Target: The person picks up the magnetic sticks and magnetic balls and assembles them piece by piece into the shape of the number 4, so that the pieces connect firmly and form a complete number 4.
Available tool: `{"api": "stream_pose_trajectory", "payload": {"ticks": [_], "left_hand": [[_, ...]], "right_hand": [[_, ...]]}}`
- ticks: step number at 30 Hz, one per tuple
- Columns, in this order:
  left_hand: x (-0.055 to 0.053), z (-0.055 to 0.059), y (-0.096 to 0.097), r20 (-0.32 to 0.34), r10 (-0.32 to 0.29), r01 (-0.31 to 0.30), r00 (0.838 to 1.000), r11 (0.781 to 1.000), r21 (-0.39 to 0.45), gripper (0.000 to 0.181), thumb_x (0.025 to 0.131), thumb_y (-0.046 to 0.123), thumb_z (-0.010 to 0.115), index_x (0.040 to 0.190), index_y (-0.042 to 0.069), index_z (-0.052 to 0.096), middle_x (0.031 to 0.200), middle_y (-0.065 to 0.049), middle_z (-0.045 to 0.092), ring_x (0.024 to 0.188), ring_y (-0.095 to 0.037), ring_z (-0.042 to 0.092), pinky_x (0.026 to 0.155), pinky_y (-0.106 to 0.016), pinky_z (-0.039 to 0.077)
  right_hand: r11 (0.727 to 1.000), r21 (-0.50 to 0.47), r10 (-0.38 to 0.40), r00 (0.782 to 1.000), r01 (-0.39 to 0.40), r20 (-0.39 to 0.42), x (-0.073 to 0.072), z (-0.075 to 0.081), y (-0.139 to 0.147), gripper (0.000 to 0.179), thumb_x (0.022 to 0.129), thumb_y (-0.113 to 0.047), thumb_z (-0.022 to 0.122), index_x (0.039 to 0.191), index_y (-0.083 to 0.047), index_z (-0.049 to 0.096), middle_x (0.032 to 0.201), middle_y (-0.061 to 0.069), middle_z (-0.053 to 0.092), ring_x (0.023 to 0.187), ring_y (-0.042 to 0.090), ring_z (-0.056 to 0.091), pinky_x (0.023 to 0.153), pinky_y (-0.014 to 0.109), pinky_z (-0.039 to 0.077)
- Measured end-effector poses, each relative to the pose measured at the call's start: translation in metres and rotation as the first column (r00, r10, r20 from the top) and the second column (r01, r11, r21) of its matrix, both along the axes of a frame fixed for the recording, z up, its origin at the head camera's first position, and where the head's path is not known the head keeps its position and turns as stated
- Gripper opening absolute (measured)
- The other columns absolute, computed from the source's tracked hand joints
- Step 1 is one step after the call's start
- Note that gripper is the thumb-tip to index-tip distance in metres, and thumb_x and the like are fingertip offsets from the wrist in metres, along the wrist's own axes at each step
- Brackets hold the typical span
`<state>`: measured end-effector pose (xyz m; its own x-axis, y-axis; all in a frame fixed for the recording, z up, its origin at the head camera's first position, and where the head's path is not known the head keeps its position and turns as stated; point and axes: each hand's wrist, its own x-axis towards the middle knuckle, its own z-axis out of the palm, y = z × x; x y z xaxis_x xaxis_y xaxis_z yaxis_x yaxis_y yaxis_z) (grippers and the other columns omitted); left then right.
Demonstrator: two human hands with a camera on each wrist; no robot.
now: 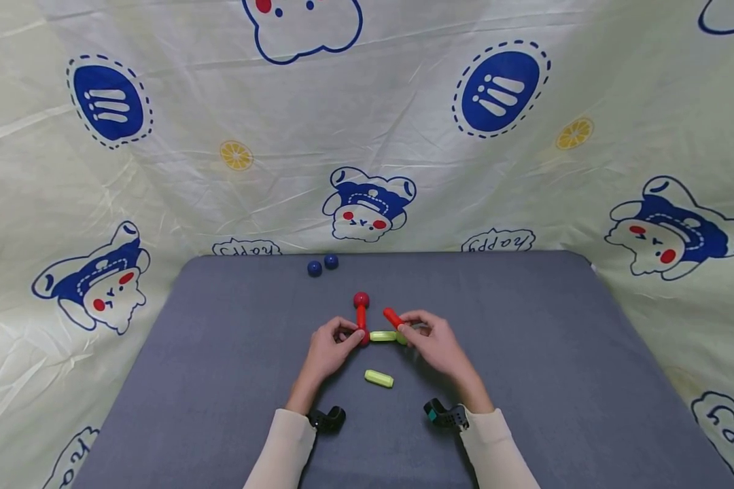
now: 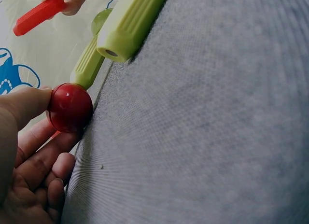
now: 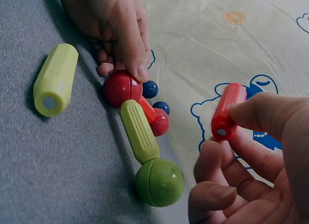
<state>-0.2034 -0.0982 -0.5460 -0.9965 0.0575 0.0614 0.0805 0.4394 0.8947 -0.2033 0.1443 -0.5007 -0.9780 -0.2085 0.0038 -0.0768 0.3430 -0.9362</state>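
Hands (image 1: pixel 330 345) (image 1: pixel 437 341) in inward-facing pinch grips

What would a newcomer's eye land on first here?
Probably the red rod pinched by the right hand, above the grey table. Next, the L of joined rods and balls, where the left hand holds the red corner ball. Two blue balls sit near the table's far edge.
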Motion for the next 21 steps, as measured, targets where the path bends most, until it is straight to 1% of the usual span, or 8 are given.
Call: {"api": "stream_pose_trajectory", "payload": {"ticks": [3, 6, 9, 14, 18, 21], "left_hand": [[0.0, 0.0, 0.0, 0.005, -0.001, 0.001, 1.0, 1.0, -0.004, 0.019, 0.095, 0.031, 0.075, 0.106, 0.017, 0.073, 0.094, -0.001, 0.069, 0.083, -0.013, 0.055, 0.071, -0.026, 0.043], [0.0, 0.0, 0.0, 0.006, 0.001, -0.001, 1.0, 1.0, -0.005, 0.018, 0.095, 0.031, 0.075, 0.106, 0.017, 0.073, 0.094, -0.001, 0.069, 0.082, -0.013, 0.055, 0.071, -0.026, 0.043], [0.0, 0.001, 0.0, 0.006, 0.002, -0.002, 1.0, 1.0, -0.004, 0.018, 0.095, 0.03, 0.075, 0.106, 0.016, 0.073, 0.093, -0.001, 0.069, 0.082, -0.013, 0.055, 0.071, -0.025, 0.043], [0.0, 0.001, 0.0, 0.01, 0.0, 0.0, 1.0, 1.0, -0.005, 0.019, 0.095, 0.031, 0.075, 0.107, 0.016, 0.073, 0.092, -0.002, 0.068, 0.082, -0.013, 0.055, 0.071, -0.026, 0.043], [0.001, 0.001, 0.0, 0.015, 0.0, 0.0, 1.0, 1.0, -0.005, 0.019, 0.095, 0.031, 0.075, 0.107, 0.016, 0.073, 0.093, -0.001, 0.068, 0.083, -0.013, 0.055, 0.071, -0.026, 0.043], [0.001, 0.001, 0.0, 0.012, 0.001, -0.001, 1.0, 1.0, -0.003, 0.019, 0.095, 0.03, 0.075, 0.107, 0.016, 0.073, 0.093, -0.001, 0.068, 0.083, -0.013, 0.055, 0.071, -0.026, 0.043]], "right_hand": [[0.999, -0.036, -0.027, 1.0, 0.027, 0.013, 0.0, 0.004, -0.002, 0.025, 0.1, -0.012, 0.068, 0.12, 0.002, 0.068, 0.103, 0.02, 0.066, 0.063, 0.018, 0.056, 0.054, 0.024, 0.038], [0.998, -0.049, -0.037, 0.999, 0.038, 0.019, 0.0, 0.012, -0.004, 0.024, 0.1, -0.009, 0.066, 0.12, 0.004, 0.068, 0.104, 0.022, 0.066, 0.063, 0.017, 0.056, 0.055, 0.024, 0.039], [0.997, -0.047, -0.055, 0.998, 0.056, 0.02, -0.001, 0.014, -0.004, 0.024, 0.1, -0.01, 0.066, 0.12, 0.004, 0.068, 0.106, 0.023, 0.066, 0.065, 0.016, 0.055, 0.056, 0.024, 0.04], [0.993, -0.043, -0.113, 0.994, 0.112, -0.008, -0.007, 0.002, -0.001, 0.025, 0.1, -0.017, 0.069, 0.119, -0.002, 0.07, 0.11, 0.019, 0.068, 0.067, 0.011, 0.051, 0.057, 0.024, 0.039], [0.989, -0.057, -0.138, 0.99, 0.136, -0.035, -0.012, -0.006, 0.001, 0.024, 0.098, -0.018, 0.071, 0.117, -0.003, 0.071, 0.109, 0.017, 0.071, 0.081, 0.013, 0.058, 0.068, 0.025, 0.046], [0.987, -0.057, -0.151, 0.988, 0.149, -0.043, -0.015, -0.008, 0.002, 0.024, 0.098, -0.017, 0.071, 0.117, -0.002, 0.071, 0.108, 0.016, 0.072, 0.091, 0.015, 0.062, 0.078, 0.026, 0.047]]}}
